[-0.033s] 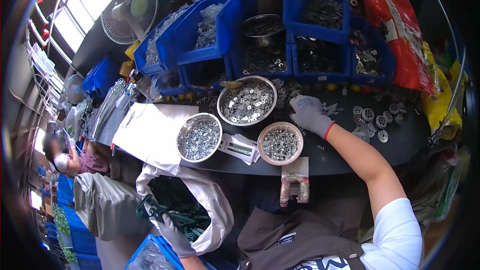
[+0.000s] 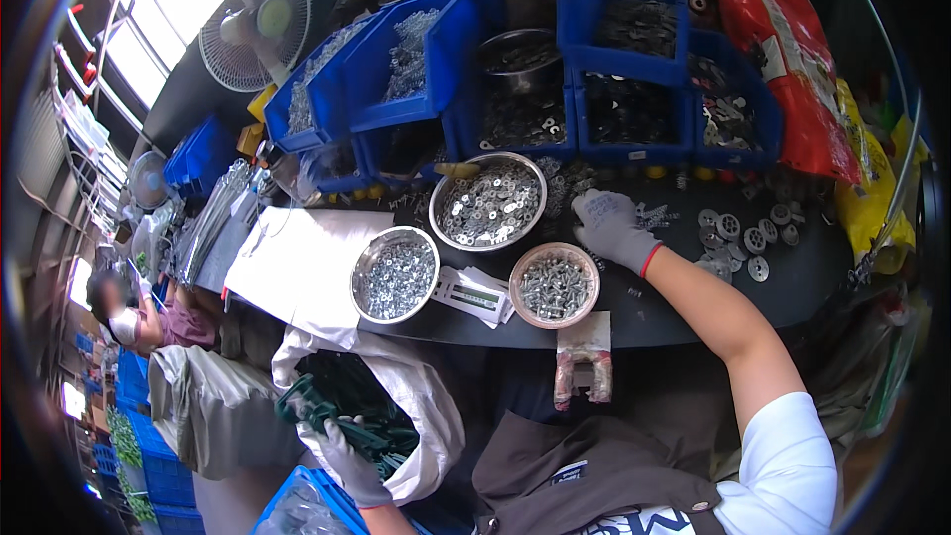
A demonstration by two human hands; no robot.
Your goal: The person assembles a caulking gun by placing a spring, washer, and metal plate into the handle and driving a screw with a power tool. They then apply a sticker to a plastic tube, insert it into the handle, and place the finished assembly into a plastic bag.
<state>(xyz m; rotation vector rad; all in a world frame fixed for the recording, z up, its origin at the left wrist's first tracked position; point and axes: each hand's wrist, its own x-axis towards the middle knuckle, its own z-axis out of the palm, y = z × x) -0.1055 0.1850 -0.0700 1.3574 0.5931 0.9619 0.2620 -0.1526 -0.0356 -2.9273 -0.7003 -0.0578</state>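
My left hand (image 2: 352, 461), in a grey-white glove, is closed on a dark green part (image 2: 305, 401) with a round end. It is at the left edge of a white sack (image 2: 436, 406), which holds several more green parts (image 2: 381, 431). My right hand (image 2: 612, 226), gloved with a red cuff, rests on the dark table among small springs (image 2: 654, 216). Its fingers are curled, and whatever they pinch is hidden. Close to it stand a bowl of screws (image 2: 555, 285) and a larger steel bowl of flat washers (image 2: 492, 203).
A bowl of small metal pieces (image 2: 396, 275) stands beside a white sheet (image 2: 307, 258). Round metal discs (image 2: 758, 267) lie at right. Blue bins (image 2: 634, 154) line the back, with a red bag (image 2: 783, 59) beside them. A two-pronged fixture (image 2: 584, 367) juts from the front edge.
The green part in my left hand has turned, and its round end now shows more plainly at the sack's rim. My right hand has hardly moved.
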